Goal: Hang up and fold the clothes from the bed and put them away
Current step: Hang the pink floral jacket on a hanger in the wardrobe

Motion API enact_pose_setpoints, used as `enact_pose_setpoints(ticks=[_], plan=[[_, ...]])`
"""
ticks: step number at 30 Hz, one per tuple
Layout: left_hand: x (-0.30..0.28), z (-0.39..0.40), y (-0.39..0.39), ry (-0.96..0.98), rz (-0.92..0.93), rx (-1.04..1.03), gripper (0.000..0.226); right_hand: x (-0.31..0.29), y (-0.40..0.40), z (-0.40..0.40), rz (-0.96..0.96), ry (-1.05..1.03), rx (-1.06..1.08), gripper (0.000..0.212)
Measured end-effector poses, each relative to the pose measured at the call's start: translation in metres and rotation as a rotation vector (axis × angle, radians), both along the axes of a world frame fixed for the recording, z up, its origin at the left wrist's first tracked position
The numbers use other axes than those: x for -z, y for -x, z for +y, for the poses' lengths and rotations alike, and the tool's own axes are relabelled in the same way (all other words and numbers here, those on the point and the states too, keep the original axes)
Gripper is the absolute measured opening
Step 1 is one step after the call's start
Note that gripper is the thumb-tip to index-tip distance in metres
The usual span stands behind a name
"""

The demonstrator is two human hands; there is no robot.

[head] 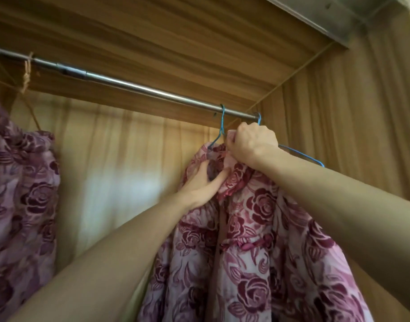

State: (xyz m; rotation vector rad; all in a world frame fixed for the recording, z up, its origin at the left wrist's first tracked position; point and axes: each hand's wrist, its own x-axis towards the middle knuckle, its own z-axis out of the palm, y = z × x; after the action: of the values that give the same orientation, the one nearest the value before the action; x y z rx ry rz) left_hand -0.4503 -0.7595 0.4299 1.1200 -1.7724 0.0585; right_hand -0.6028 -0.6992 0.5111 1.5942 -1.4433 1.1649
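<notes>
Rose-printed fabric, a pink garment [257,240] patterned with dark maroon roses, hangs at the right end of the wardrobe rail, draped over a blue wire hanger [219,133] whose hook sits over the metal rail [134,86]. A second blue hook [259,118] catches the rail just beside the first, close to the rail's end at the side wall, and a blue wire arm [301,154] runs out to the right behind the right wrist.

The right hand [252,142] is clenched at the top of the garment, fingers curled round the bunched collar fabric just below the hooks; whether it also grips hanger wire is hidden by the knuckles. The left hand [204,180] is lower and to the left, pinching a gathered fold of the same garment near the neckline, thumb and fingers pressed into the cloth. Both bare forearms reach up from the bottom of the view.

Well apart, at the left edge, another garment [23,182] in a similar rose print hangs blurred. A frayed string [27,73] is tied round the rail above it. The wardrobe interior [338,101] is light wood-grain panelling on the back, top and right side.
</notes>
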Motion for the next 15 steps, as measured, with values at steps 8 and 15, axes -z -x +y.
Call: enact_pose_setpoints(ticks=[8, 15], plan=[[0.019, 0.032, 0.013, 0.154, 0.158, 0.059, 0.084, 0.019, 0.011, 0.032, 0.187, -0.102, 0.065, 0.052], [0.092, 0.073, 0.049, 0.362, 0.103, 0.084, 0.064, 0.117, 0.064, 0.085, 0.304, 0.062, 0.075, 0.070]])
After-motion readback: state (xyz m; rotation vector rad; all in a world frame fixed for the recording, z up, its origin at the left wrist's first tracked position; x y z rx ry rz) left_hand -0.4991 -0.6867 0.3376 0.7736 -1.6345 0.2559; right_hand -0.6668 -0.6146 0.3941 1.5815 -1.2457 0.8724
